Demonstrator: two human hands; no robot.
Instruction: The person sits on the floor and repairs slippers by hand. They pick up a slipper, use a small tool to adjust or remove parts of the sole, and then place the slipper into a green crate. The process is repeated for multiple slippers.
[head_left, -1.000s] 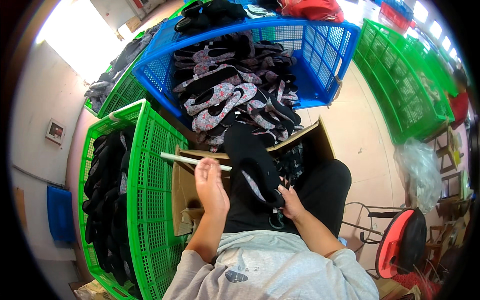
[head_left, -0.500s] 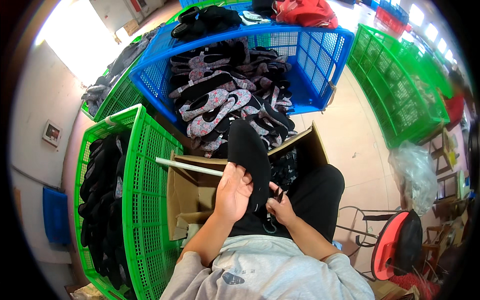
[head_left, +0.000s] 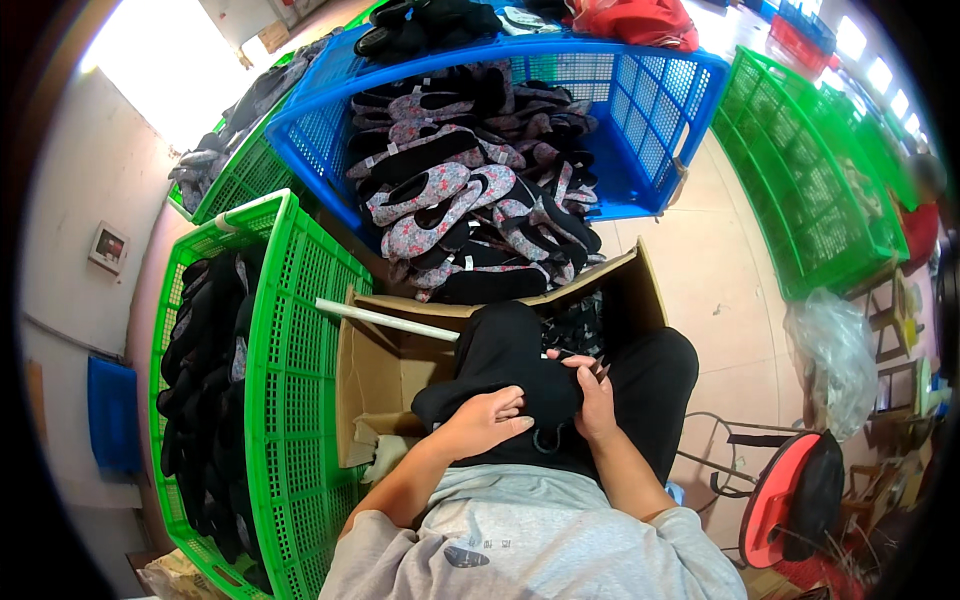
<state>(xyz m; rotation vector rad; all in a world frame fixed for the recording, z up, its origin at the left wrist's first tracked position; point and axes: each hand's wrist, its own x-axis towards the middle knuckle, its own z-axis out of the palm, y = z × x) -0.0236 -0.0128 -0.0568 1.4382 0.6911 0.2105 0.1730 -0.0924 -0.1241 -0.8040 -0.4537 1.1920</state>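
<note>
A black slipper (head_left: 548,388) lies low over my lap, and its outline partly merges with my black trousers. My left hand (head_left: 487,422) is closed on its near left part, with the fingers curled. At its right end is my right hand (head_left: 594,402), closed around a small dark pointed tool (head_left: 598,368) that looks like thread snips. Those fingers also touch the slipper's edge. Beyond my knees, flowered grey slippers with black soles (head_left: 430,235) are heaped at the open side of a blue crate (head_left: 640,130).
An open cardboard box (head_left: 385,385) stands around my legs, with a white rod (head_left: 385,318) across it. To the left is a green crate (head_left: 300,400) of black slippers. More green crates (head_left: 800,180), a plastic bag (head_left: 835,350) and a red-topped stool (head_left: 775,495) are on the right.
The black slipper has come down from upright before me to lying over my lap. My left hand lowered with it, turning palm down; my right hand moved slightly up and right.
</note>
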